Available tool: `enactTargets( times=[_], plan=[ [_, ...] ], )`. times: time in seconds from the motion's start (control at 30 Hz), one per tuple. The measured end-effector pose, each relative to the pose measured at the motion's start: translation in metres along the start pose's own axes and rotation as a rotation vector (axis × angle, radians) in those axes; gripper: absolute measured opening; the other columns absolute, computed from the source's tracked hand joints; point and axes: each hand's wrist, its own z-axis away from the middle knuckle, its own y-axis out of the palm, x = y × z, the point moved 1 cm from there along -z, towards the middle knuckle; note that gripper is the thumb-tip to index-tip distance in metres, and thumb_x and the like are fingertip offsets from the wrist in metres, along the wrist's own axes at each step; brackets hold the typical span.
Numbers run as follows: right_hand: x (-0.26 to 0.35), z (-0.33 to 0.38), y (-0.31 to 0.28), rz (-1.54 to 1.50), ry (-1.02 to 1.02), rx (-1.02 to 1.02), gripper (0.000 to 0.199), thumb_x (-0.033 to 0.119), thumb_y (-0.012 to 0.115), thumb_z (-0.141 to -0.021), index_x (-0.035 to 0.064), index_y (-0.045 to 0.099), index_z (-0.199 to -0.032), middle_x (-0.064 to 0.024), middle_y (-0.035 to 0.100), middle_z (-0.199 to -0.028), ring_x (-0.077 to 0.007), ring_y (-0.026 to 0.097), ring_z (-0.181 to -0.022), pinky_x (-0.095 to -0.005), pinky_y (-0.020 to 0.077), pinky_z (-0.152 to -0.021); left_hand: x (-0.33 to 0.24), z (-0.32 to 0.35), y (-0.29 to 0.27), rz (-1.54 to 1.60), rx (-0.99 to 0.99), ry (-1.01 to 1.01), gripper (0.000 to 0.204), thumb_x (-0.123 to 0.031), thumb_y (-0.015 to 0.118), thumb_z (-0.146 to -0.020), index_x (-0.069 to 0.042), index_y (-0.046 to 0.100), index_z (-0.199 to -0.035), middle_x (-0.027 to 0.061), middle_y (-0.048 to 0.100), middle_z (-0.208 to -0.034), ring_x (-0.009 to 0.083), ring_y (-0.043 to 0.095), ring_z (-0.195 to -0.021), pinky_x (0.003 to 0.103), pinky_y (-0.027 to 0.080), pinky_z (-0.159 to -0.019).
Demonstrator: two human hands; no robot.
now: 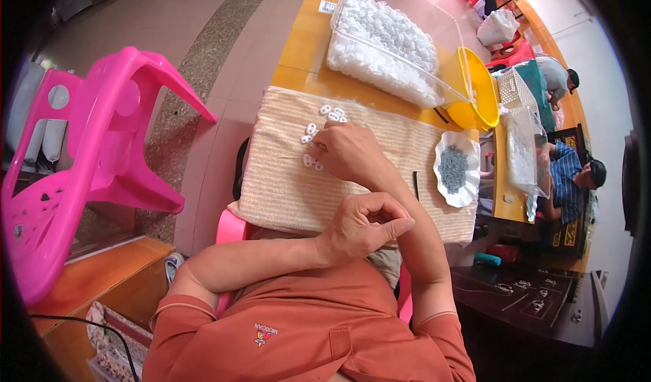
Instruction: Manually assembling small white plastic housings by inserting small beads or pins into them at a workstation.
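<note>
Over the striped beige towel [291, 195], my right hand [349, 151] reaches forward with bent fingers, its fingertips down among small white oval pieces with two holes [312, 129]. What those fingertips pinch, if anything, is hidden. More of these white pieces [332, 113] lie just beyond the hand, and a few are on its near side. Closer to my body, my left hand [363, 229] is curled, thumb and forefinger pressed together beside my right forearm. Whatever sits in that pinch is too small to make out.
A scalloped white dish [469, 191] of small grey pieces stands on the towel's right, near a thin black stick [416, 186]. Behind are a clear bin [441, 39] of white parts and a yellow bucket [485, 97]. Pink chair [102, 138] at left; other people sit at right.
</note>
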Motion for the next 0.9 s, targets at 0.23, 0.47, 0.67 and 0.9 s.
enactTargets(
  times=[0.23,0.47,0.67,0.9],
  plan=[
    [-0.002,-0.003,0.004,0.020,0.026,0.007,0.020,0.024,0.060,-0.079,0.0060,0.069,-0.079,-0.0147,0.065,-0.081,-0.0342,0.062,-0.077,-0.0439,0.0484,-0.067,-0.002,-0.001,-0.001,-0.034,-0.027,0.038,0.007,-0.007,0.067,-0.087,-0.001,0.064,-0.086,-0.0034,0.061,-0.073,0.0009,0.055,-0.067,0.017,0.045,-0.057],
    [-0.036,0.042,0.000,-0.725,0.036,-0.301,0.011,0.009,0.068,-0.081,-0.0016,0.066,-0.086,-0.0068,0.063,-0.072,-0.0134,0.060,-0.068,-0.0285,0.0450,-0.058,-0.003,-0.010,-0.009,-0.002,-0.222,-0.039,0.005,-0.007,0.066,-0.087,-0.002,0.064,-0.088,0.0011,0.065,-0.081,0.0042,0.058,-0.074,0.020,0.047,-0.066],
    [-0.046,0.090,0.004,-1.394,0.171,-0.430,0.008,0.006,0.065,-0.086,-0.0025,0.065,-0.085,-0.0050,0.063,-0.075,-0.0096,0.057,-0.062,-0.0204,0.0459,-0.055,0.000,-0.024,-0.019,0.174,-0.440,0.039,0.014,-0.009,0.066,-0.088,-0.002,0.055,-0.095,0.0018,0.059,-0.075,0.0075,0.059,-0.069,0.021,0.050,-0.063],
    [-0.039,0.117,0.017,-1.624,0.193,-0.482,0.011,0.009,0.063,-0.088,-0.0011,0.065,-0.090,-0.0079,0.065,-0.077,-0.0124,0.060,-0.061,-0.0233,0.0493,-0.053,0.015,-0.024,-0.021,0.234,-0.295,-0.125,0.012,-0.007,0.060,-0.091,-0.002,0.055,-0.101,0.0082,0.062,-0.090,0.0161,0.063,-0.077,0.028,0.055,-0.069]
  ],
)
